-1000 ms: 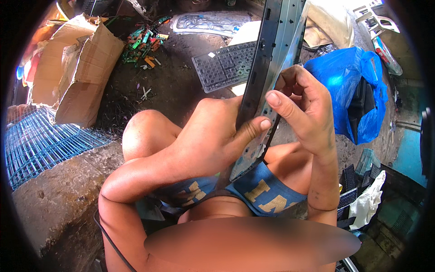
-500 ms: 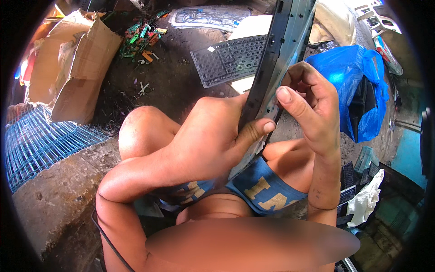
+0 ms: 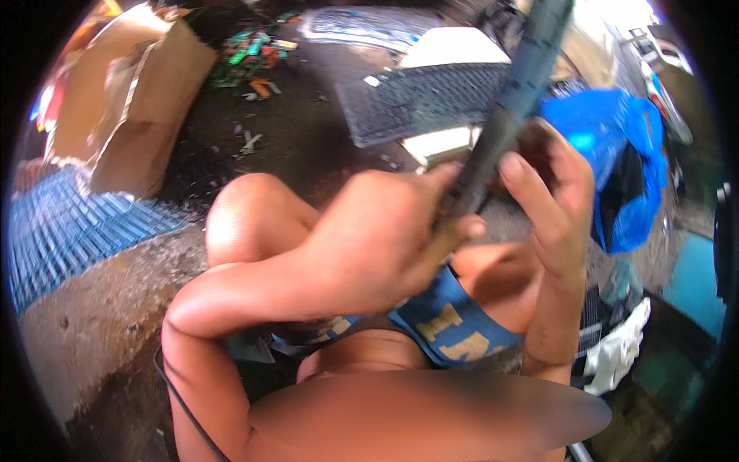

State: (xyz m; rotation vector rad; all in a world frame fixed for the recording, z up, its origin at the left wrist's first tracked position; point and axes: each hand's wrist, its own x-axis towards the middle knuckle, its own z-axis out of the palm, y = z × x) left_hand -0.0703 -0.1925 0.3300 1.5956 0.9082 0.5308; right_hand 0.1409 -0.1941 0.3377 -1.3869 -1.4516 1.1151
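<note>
A long dark panel [image 3: 499,127] with a metallic edge stands tilted in front of me, seen nearly edge-on and smeared by motion. My left hand [image 3: 369,239] is closed around its lower part, thumb on the near side. At the panel's right edge is my right hand [image 3: 560,202], its fingers curled and its thumb against or very close to the edge; the fingertips are partly in shadow. The panel's lower end is hidden behind my left hand. Past the panel, a black keyboard part [image 3: 423,100] lies on the floor.
At the left stand a torn cardboard box [image 3: 146,115] and a blue wire rack [image 3: 85,239]. Small colourful pieces [image 3: 250,58] lie heaped beyond my knee. On the right are a blue plastic bag [image 3: 608,123] with dark items inside and a crumpled white sheet [image 3: 620,350].
The panel has turned more edge-on, and its upper end has swung right. Both hands have shifted slightly right with it. The whole view has also shifted a little.
</note>
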